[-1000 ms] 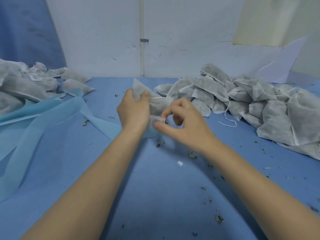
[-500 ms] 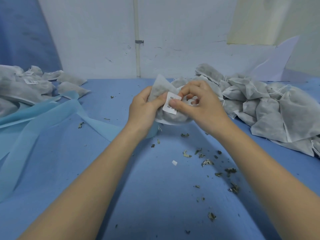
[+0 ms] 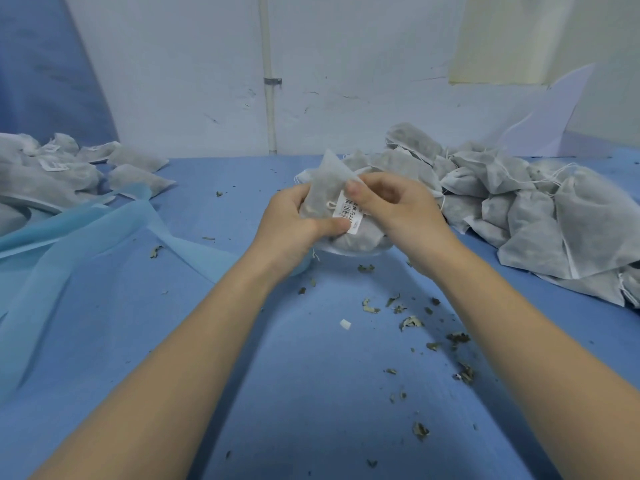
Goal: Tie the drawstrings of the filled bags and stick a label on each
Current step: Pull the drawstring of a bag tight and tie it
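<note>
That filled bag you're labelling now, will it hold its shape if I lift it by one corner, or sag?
Probably sags: the bag is thin cloth that creases under the left hand, and its empty top corner stands up in a limp peak. It looks light for its bulk, filled with dry leaf like the crumbs on the table. The label likely bends with the cloth.
</note>
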`<state>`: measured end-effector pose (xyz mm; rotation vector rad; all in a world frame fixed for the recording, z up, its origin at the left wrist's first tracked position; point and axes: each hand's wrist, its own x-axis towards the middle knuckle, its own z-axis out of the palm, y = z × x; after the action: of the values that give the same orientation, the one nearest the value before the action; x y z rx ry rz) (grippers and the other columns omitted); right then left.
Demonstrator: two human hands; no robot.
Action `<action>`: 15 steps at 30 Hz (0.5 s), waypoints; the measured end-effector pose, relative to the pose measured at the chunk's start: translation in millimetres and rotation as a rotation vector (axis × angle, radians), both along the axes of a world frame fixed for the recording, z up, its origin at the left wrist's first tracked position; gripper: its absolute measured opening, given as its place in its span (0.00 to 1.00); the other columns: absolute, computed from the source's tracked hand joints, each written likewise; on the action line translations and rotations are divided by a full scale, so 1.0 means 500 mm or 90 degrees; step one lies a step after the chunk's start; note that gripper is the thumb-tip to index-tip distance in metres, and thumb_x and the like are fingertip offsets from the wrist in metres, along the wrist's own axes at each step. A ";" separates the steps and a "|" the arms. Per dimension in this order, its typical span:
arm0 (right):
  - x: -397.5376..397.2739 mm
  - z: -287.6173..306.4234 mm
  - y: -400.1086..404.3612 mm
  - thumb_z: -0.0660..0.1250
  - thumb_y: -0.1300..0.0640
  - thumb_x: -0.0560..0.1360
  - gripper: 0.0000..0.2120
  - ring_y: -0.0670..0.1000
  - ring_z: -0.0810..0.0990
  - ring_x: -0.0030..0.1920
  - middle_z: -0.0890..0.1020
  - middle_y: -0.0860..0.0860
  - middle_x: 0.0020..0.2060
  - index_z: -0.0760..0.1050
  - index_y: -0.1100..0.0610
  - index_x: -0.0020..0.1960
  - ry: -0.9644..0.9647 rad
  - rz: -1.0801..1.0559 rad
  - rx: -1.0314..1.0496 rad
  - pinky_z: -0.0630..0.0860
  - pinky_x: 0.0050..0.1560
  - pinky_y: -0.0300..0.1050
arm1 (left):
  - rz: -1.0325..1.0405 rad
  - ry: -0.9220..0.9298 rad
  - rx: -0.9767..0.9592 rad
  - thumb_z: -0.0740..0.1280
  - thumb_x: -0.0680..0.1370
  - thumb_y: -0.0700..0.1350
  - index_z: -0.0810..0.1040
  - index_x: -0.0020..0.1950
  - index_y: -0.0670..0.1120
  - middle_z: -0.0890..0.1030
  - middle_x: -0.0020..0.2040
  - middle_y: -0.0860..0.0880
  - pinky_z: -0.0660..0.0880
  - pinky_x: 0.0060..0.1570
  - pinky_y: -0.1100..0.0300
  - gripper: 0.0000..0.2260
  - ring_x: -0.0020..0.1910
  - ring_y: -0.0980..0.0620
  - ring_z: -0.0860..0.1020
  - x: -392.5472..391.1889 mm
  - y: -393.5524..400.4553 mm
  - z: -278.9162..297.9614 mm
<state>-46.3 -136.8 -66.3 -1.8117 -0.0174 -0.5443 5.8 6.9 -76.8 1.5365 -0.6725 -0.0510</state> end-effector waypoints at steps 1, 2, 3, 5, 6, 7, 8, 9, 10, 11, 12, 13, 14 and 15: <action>0.000 -0.001 0.002 0.72 0.52 0.73 0.06 0.46 0.83 0.41 0.85 0.49 0.40 0.82 0.55 0.46 -0.009 -0.030 0.000 0.78 0.45 0.40 | -0.008 0.003 0.004 0.73 0.68 0.32 0.80 0.42 0.47 0.83 0.37 0.53 0.77 0.40 0.63 0.11 0.38 0.55 0.81 -0.002 -0.003 0.000; 0.001 -0.002 0.001 0.73 0.53 0.73 0.04 0.47 0.83 0.41 0.85 0.48 0.39 0.82 0.53 0.43 -0.025 -0.064 -0.005 0.78 0.45 0.41 | -0.013 0.010 0.003 0.74 0.67 0.32 0.80 0.41 0.46 0.83 0.37 0.53 0.77 0.40 0.62 0.11 0.38 0.54 0.82 -0.005 -0.005 0.000; 0.000 -0.001 0.003 0.74 0.53 0.72 0.03 0.47 0.83 0.40 0.85 0.47 0.37 0.82 0.51 0.41 -0.047 -0.093 -0.011 0.78 0.44 0.42 | -0.017 0.021 -0.003 0.75 0.65 0.34 0.80 0.41 0.46 0.84 0.38 0.51 0.78 0.42 0.59 0.11 0.40 0.52 0.82 -0.008 -0.008 0.001; -0.001 -0.003 0.006 0.74 0.53 0.71 0.05 0.47 0.82 0.38 0.84 0.45 0.34 0.81 0.48 0.37 -0.091 -0.133 -0.042 0.77 0.44 0.42 | -0.019 0.052 -0.026 0.74 0.61 0.37 0.81 0.42 0.44 0.84 0.41 0.45 0.78 0.47 0.52 0.11 0.43 0.46 0.82 -0.011 -0.013 0.003; 0.000 -0.005 0.007 0.74 0.52 0.72 0.05 0.48 0.82 0.39 0.84 0.45 0.34 0.81 0.48 0.37 -0.103 -0.140 -0.051 0.77 0.44 0.42 | -0.013 0.068 -0.039 0.73 0.61 0.38 0.81 0.42 0.43 0.84 0.42 0.43 0.78 0.49 0.50 0.11 0.44 0.44 0.82 -0.013 -0.015 0.004; 0.000 -0.006 0.008 0.73 0.51 0.73 0.06 0.48 0.82 0.39 0.84 0.46 0.34 0.81 0.48 0.37 -0.100 -0.135 -0.055 0.76 0.44 0.43 | -0.002 0.085 -0.055 0.73 0.61 0.39 0.81 0.42 0.42 0.84 0.43 0.42 0.77 0.49 0.50 0.11 0.44 0.43 0.82 -0.014 -0.019 0.006; -0.001 -0.007 0.008 0.71 0.50 0.74 0.07 0.47 0.81 0.38 0.84 0.48 0.34 0.81 0.49 0.38 -0.091 -0.122 -0.065 0.76 0.44 0.44 | 0.013 0.106 -0.070 0.73 0.61 0.40 0.81 0.41 0.41 0.83 0.42 0.41 0.77 0.48 0.50 0.10 0.43 0.43 0.82 -0.016 -0.022 0.008; -0.004 -0.008 0.008 0.70 0.49 0.75 0.08 0.46 0.79 0.38 0.83 0.50 0.34 0.82 0.50 0.40 -0.070 -0.096 -0.064 0.74 0.44 0.45 | 0.031 0.127 -0.089 0.73 0.63 0.41 0.81 0.40 0.40 0.83 0.41 0.41 0.77 0.45 0.51 0.09 0.42 0.43 0.82 -0.019 -0.025 0.010; -0.006 -0.009 0.007 0.69 0.49 0.75 0.07 0.44 0.79 0.39 0.83 0.50 0.36 0.82 0.50 0.43 -0.055 -0.057 -0.054 0.74 0.44 0.44 | 0.055 0.149 -0.111 0.74 0.65 0.43 0.81 0.39 0.40 0.82 0.39 0.41 0.76 0.43 0.52 0.08 0.40 0.44 0.81 -0.021 -0.027 0.012; -0.009 -0.011 0.006 0.69 0.51 0.75 0.04 0.41 0.80 0.42 0.83 0.47 0.40 0.82 0.49 0.47 -0.039 -0.011 -0.040 0.74 0.46 0.41 | 0.088 0.165 -0.130 0.74 0.68 0.44 0.80 0.37 0.41 0.81 0.38 0.42 0.75 0.40 0.53 0.07 0.38 0.45 0.80 -0.021 -0.030 0.014; -0.009 -0.014 0.005 0.71 0.53 0.74 0.07 0.39 0.80 0.45 0.82 0.43 0.44 0.80 0.47 0.52 -0.033 0.018 -0.034 0.75 0.48 0.38 | 0.128 0.178 -0.147 0.74 0.70 0.44 0.79 0.36 0.42 0.80 0.36 0.43 0.74 0.38 0.54 0.08 0.36 0.46 0.79 -0.018 -0.031 0.016; -0.009 -0.020 0.004 0.72 0.53 0.73 0.13 0.35 0.79 0.47 0.80 0.41 0.48 0.77 0.45 0.56 -0.029 0.023 -0.028 0.75 0.50 0.36 | 0.168 0.188 -0.162 0.74 0.69 0.45 0.79 0.33 0.43 0.79 0.35 0.44 0.74 0.37 0.54 0.08 0.35 0.47 0.78 -0.016 -0.032 0.018; -0.008 -0.026 0.005 0.74 0.53 0.71 0.20 0.34 0.78 0.48 0.78 0.40 0.51 0.73 0.43 0.60 -0.024 0.005 -0.013 0.77 0.49 0.35 | 0.202 0.199 -0.176 0.74 0.67 0.46 0.78 0.31 0.44 0.79 0.34 0.44 0.73 0.38 0.53 0.09 0.35 0.47 0.77 -0.016 -0.031 0.020; -0.008 -0.029 0.010 0.76 0.52 0.69 0.25 0.36 0.79 0.48 0.76 0.41 0.51 0.70 0.43 0.61 -0.015 -0.026 0.020 0.80 0.47 0.37 | 0.232 0.209 -0.185 0.74 0.64 0.48 0.77 0.29 0.46 0.78 0.33 0.45 0.73 0.39 0.53 0.09 0.35 0.48 0.77 -0.016 -0.030 0.022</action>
<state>-50.4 -131.9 -80.6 -1.7786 0.0121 -0.5915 -2.1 -8.0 -65.7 1.3078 -0.1262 0.0664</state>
